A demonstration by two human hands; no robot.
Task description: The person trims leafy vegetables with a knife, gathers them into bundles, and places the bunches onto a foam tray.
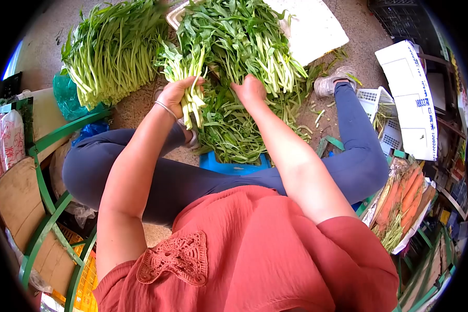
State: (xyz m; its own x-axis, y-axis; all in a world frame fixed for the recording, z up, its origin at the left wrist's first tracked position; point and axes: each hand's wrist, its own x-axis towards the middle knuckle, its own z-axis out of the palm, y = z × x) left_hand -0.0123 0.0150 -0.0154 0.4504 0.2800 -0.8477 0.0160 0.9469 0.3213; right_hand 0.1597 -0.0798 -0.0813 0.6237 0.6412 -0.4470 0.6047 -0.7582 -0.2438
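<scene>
My left hand [177,95] is closed around a small bunch of water spinach [191,67], its pale stems pointing down and its leaves up. A metal bangle is on that wrist. My right hand [250,91] is curled in at the near edge of a large heap of water spinach [223,31], closed on some of it; its fingertips are partly hidden by leaves. Below both hands, loose leafy greens [234,130] fill a blue container [235,165] between my legs. At the upper left lies a big stack of water spinach [112,54] with stems lined up.
A white foam board [314,28] lies behind the heap. To the right are a white basket [374,101], a printed white foam box [411,99] and carrots [403,195]. Green metal frames [44,182] stand at left, near a green plastic bag [70,99]. Stem scraps litter the floor.
</scene>
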